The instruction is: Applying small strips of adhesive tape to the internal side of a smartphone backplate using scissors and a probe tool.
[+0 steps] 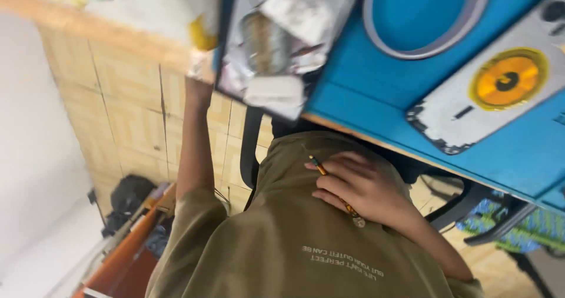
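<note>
Right hand (359,186): it lies flat against the front of your olive shirt (282,245), knuckles up and fingers curled loosely together. A pencil (319,168) with orange and dark stripes is gripped under those fingers. Its tip sticks out past your index finger, and its pale blunt end shows below the hand, towards your wrist. The pencil rests on the shirt and runs slantwise under your palm.

Left hand (200,74): your bare left arm is stretched straight out, away from your body. The hand meets the near corner of an open tray (226,68) full of silvery, crumpled clutter. That spot is blurred and partly covered, so it cannot be determined whether the fingers are spread, closed or gripping anything. A small yellow object (202,36) sits just beyond the hand, against a white blurred surface.

Surroundings: a blue table (376,92) lies just beyond your right hand, its wooden edge near your knuckles. On it, further off, are a grey ring (412,50) and a worn grey panel with a yellow disc (507,80). A black chair frame (465,207) shows beside your right forearm. Beige floor tiles (129,115) run beside your left arm. A dark bag (126,195) and an orange board (126,257) lie near your left shoulder.
</note>
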